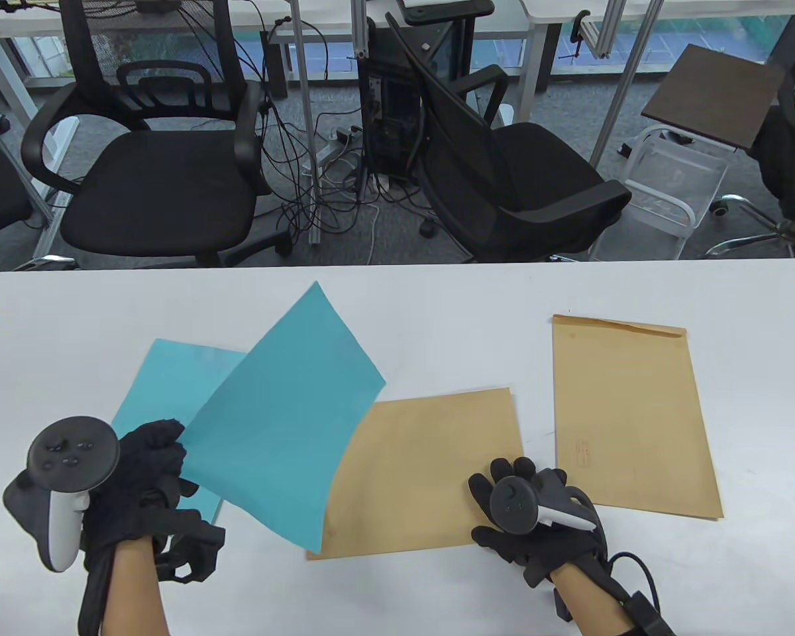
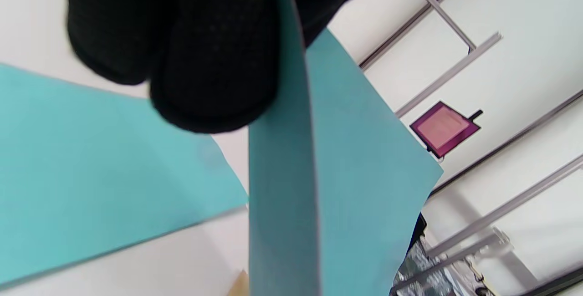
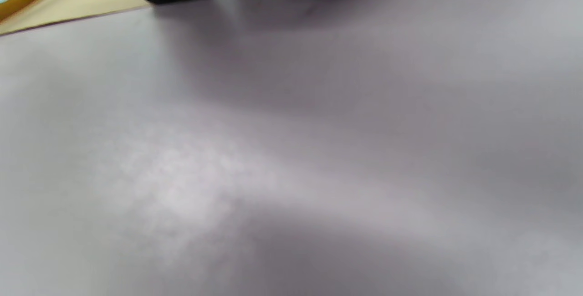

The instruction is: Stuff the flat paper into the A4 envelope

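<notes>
Sheet pinched in left hand (image 1: 142,464): plain teal (image 1: 285,424). Second sheet under that hand: same teal (image 1: 172,377). Envelope beneath right hand (image 1: 533,510): plain tan-brown (image 1: 430,464). Envelope beyond right hand: tan-brown, faint reddish print low down (image 1: 629,417). Gloves: black. Trackers: dark grey discs, white handles. Surface: plain white (image 1: 437,298).

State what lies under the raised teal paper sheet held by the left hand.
Under the raised teal paper sheet, pinched by the left hand, lie part of a second flat teal sheet and the left end of a brown paper envelope on the white table. Anything else beneath is covered.
</notes>
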Motion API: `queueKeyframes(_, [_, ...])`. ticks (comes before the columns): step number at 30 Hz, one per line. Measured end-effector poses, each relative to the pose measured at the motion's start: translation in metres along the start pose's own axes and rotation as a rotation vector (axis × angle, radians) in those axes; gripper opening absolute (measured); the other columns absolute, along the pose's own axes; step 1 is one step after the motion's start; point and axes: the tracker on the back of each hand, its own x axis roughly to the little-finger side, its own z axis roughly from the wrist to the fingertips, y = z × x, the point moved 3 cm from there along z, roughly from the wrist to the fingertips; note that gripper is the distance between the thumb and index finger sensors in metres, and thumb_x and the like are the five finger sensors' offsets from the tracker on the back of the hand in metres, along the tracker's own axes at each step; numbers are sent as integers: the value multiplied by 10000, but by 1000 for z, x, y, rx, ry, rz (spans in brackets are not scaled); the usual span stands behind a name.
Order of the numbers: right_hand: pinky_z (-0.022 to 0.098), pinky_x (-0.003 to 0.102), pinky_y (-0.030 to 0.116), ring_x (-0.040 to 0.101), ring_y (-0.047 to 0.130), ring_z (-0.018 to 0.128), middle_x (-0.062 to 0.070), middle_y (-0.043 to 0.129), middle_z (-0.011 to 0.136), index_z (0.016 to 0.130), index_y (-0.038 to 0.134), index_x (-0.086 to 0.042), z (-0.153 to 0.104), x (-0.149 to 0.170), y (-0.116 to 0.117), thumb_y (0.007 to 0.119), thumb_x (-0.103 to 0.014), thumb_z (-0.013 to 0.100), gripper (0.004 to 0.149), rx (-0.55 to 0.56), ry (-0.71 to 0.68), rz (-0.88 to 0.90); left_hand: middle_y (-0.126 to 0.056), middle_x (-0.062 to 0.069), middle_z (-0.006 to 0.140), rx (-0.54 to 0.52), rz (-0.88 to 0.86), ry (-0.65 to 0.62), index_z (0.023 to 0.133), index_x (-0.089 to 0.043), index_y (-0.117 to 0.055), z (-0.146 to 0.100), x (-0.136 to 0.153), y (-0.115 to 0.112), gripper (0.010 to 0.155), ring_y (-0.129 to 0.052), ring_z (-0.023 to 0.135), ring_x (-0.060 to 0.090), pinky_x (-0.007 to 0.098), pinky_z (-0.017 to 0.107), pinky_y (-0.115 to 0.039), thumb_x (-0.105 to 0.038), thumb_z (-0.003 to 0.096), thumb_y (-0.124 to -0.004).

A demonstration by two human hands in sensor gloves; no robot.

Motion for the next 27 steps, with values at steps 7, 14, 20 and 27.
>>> queueKeyframes(7, [541, 815, -12, 612, -40, 974, 257, -36, 1120, 1149, 83, -155, 0, 0, 0, 548, -488, 626, 775, 0, 2, 1, -936, 299, 705, 119, 217, 62, 849, 6, -882, -3, -30, -6, 416, -1067, 324, 280, 476, 403, -902, -124, 457, -828])
queueKeyframes(14, [540, 815, -13, 610, -40, 975, 258, -37, 1119, 1148, 84, -154, 0, 0, 0, 548, -488, 627, 774, -1, 3, 2, -935, 309, 706, -3, 518, 102, 849, 17, -882, -11, -62, 4, 419, -1065, 319, 291, 483, 402, -898, -118, 456, -834])
queueKeyframes(20, [539, 815, -13, 612, -42, 972, 255, -37, 1118, 1147, 83, -155, 0, 0, 1, 549, -487, 628, 772, -3, 2, 4, -931, 320, 705, -27, 603, 90, 851, 30, -880, -18, -86, 9, 419, -1059, 316, 301, 491, 402, -892, -111, 459, -835])
queueKeyframes(27, [539, 814, -14, 609, -44, 972, 255, -38, 1118, 1147, 82, -157, 0, 1, 1, 549, -487, 628, 772, -3, 2, 7, -931, 323, 706, -33, 673, 90, 856, 36, -877, -23, -106, 9, 422, -1055, 316, 302, 494, 402, -888, -109, 461, -837])
